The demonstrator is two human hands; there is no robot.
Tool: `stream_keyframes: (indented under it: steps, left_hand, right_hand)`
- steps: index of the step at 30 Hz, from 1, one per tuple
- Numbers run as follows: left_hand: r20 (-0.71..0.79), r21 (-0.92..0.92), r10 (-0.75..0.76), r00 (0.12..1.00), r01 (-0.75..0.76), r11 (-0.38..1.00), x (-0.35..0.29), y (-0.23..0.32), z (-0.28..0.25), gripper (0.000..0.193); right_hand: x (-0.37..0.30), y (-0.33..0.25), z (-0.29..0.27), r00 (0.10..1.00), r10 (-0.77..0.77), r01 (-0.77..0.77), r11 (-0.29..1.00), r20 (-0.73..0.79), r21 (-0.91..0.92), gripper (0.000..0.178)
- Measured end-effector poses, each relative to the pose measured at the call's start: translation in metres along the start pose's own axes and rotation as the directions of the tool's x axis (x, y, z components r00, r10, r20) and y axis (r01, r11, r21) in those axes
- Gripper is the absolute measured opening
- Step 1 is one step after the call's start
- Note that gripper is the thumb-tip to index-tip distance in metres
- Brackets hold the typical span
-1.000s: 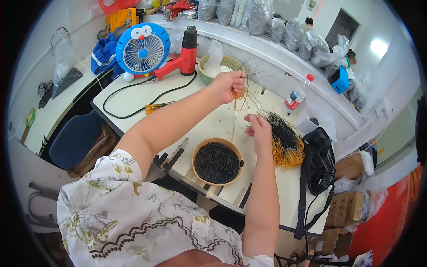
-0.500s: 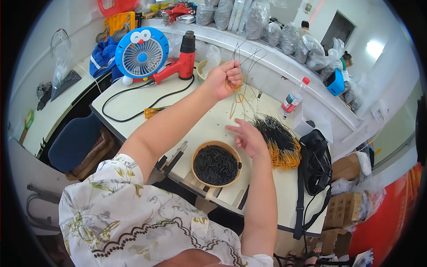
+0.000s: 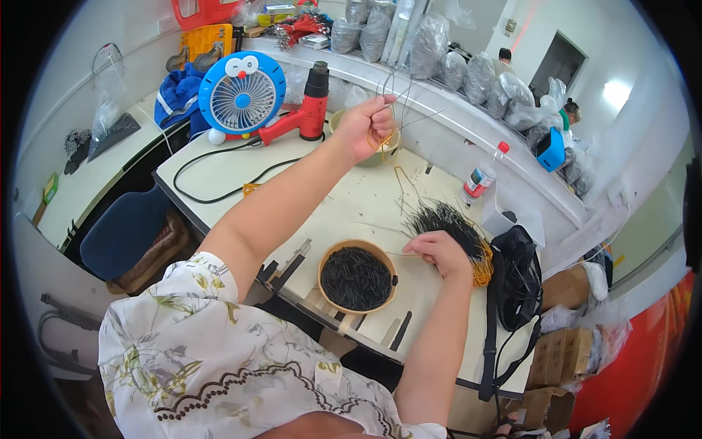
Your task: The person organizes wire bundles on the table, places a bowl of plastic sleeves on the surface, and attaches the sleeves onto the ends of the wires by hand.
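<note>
My left hand (image 3: pixel 369 130) is raised over the far part of the table, closed around a few thin dark wires (image 3: pixel 406 95) with yellow-orange ends. At the right, my right hand (image 3: pixel 442 252) is closed in a pinch on a thin wire (image 3: pixel 391 254) that points left. Just beyond it lies a thick bundle of black wires (image 3: pixel 450 228) with yellow-orange looped ends, partly hidden by the hand. A loose wire with a yellow-orange end (image 3: pixel 399 175) rests between my hands. Nearer me stands a round tan bowl (image 3: pixel 358 309) full of short black pieces (image 3: pixel 356 278).
A red heat gun (image 3: pixel 311 110) and a blue fan (image 3: pixel 242 99) stand at the far left, with a black cable (image 3: pixel 179 175) curving across the tabletop. A bottle (image 3: pixel 480 179) stands at the back right. A black bag (image 3: pixel 515 282) lies along the right edge. Filled plastic bags (image 3: pixel 431 51) line the ledge.
My right hand has moved down and right toward the wire bundle, its spread fingers now closed on a wire. My left hand stays raised with its wires. The view has shifted slightly.
</note>
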State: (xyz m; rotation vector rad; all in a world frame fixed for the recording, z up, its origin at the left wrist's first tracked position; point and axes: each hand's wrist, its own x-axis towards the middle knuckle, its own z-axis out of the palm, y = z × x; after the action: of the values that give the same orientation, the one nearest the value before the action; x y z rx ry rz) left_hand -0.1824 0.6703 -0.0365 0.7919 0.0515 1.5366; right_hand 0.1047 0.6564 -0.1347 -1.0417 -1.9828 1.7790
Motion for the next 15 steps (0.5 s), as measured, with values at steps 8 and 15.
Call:
stream_keyframes:
  steps: [8, 15]
  left_hand:
    - [-0.178, 0.212, 0.006, 0.984, 0.033, 0.977, -0.02, -0.044, -0.004, 0.015]
    - [-0.217, 0.564, -0.12, 0.969, 0.225, 0.795, -0.041, -0.099, 0.023, 0.018]
  right_hand:
    - [0.009, -0.035, 0.026, 0.793, -0.299, 0.609, 0.388, -0.53, 0.692, 0.021]
    - [0.04, -0.03, 0.065, 0.691, -0.149, 0.317, 0.942, -0.707, 0.112, 0.023]
